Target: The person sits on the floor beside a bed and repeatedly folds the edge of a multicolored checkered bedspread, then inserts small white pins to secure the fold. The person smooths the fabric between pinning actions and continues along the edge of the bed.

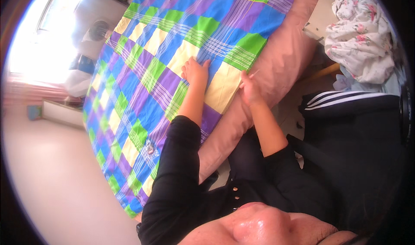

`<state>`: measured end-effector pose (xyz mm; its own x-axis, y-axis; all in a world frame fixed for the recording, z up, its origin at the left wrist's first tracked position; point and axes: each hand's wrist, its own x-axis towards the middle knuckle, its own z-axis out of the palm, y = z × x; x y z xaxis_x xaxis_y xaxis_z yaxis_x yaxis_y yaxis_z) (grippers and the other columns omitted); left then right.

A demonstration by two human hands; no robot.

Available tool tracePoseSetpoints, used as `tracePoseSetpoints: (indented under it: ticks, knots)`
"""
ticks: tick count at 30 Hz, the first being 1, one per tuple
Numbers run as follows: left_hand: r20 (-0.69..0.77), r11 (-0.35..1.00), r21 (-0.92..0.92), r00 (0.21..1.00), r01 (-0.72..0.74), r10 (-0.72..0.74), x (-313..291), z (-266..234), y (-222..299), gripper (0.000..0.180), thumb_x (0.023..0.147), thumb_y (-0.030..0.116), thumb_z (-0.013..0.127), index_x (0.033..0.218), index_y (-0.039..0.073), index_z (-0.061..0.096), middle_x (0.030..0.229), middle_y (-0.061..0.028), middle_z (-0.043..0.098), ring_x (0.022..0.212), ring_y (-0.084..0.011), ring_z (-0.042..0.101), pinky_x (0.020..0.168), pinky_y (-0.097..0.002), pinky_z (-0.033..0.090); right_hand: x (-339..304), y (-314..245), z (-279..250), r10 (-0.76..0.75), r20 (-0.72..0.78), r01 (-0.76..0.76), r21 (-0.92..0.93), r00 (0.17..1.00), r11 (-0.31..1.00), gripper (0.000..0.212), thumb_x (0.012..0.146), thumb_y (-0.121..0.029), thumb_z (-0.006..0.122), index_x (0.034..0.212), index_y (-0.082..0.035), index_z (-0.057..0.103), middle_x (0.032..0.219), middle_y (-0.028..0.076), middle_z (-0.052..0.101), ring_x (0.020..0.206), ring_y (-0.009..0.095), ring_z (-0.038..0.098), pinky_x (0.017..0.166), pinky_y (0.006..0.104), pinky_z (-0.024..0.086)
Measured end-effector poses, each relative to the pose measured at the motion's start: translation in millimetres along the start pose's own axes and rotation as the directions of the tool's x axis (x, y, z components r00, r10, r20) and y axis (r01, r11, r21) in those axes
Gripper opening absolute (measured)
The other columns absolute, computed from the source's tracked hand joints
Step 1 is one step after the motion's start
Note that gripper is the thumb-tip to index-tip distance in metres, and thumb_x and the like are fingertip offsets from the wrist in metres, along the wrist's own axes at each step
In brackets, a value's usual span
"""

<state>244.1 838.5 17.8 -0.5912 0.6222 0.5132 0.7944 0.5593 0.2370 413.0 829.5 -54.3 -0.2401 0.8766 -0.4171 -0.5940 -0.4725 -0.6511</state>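
A checked cloth (166, 78) in blue, green, purple and cream lies spread over a pink-covered bed (281, 68). Its right edge runs along the bed's side, above the pink cover. My left hand (196, 71) rests on the cloth a little in from that edge, fingers and thumb apart. At the edge itself, my right hand (250, 90) has the cloth's hem between thumb and fingers, with one finger sticking out. A small, shiny, clear-wrapped item (150, 149) lies on the cloth to the left of my left forearm; its kind is unclear.
White flowered fabric (361, 37) is heaped at the upper right. Below it hangs or lies a black garment (350, 128) with white stripes. A bright window (47, 33) is at the upper left, with a round fan-like object (98, 30) nearby. A white wall (47, 167) borders the left.
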Motion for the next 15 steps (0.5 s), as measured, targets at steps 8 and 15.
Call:
tracePoseSetpoints:
  ticks: [8, 15]
  knots:
    - [0.165, 0.963, 0.014, 0.951, -0.269, 0.263, 54.6, 8.0, -30.9, 0.010, 0.083, 0.018, 0.064, 0.083, 0.008, 0.064, 0.092, -0.0096, 0.064, 0.097, -0.0326, 0.059, 0.081, -0.0467, 0.045, -7.5, 10.4, 24.7, -0.270, 0.057, 0.275, -0.125, 0.961, 0.953, 0.023, 0.094, -0.011, 0.059, 0.114, -0.001, 0.058, 0.103, 0.003, 0.062, 0.090, 0.010, 0.055, 0.082, 0.0270, 0.044]
    - [0.127, 0.898, -0.378, 0.949, -0.223, 0.289, 9.6, -8.1, 7.4, 0.011, 0.082, 0.017, 0.066, 0.088, 0.009, 0.063, 0.091, -0.0144, 0.064, 0.083, -0.0364, 0.062, 0.073, -0.0462, 0.049, -19.5, -2.9, -7.5, -0.100, 0.231, -0.028, 0.492, 0.968, 0.870, 0.032, 0.095, -0.017, 0.059, 0.124, -0.004, 0.056, 0.116, 0.007, 0.063, 0.100, 0.017, 0.060, 0.086, 0.0308, 0.048]
